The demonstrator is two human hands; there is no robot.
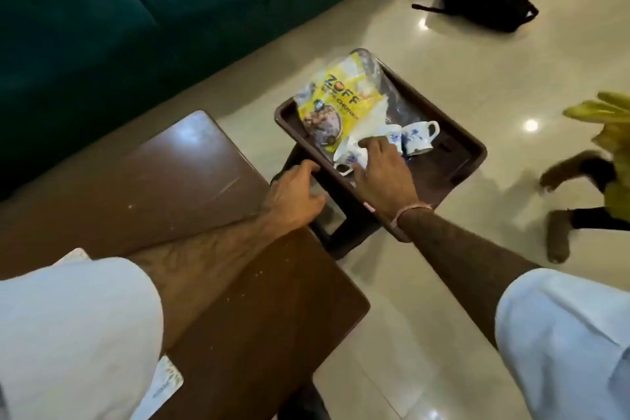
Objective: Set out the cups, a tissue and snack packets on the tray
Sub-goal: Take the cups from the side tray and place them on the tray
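Left hand gripped the tray rim at 7 o'clock; right hand clasped a floral cup. Advised setting it upright, clear of the snack packet.

We count one brown tray holding three blue-flowered white cups, one yellow snack packet at its ten o'clock end, and one white tissue.
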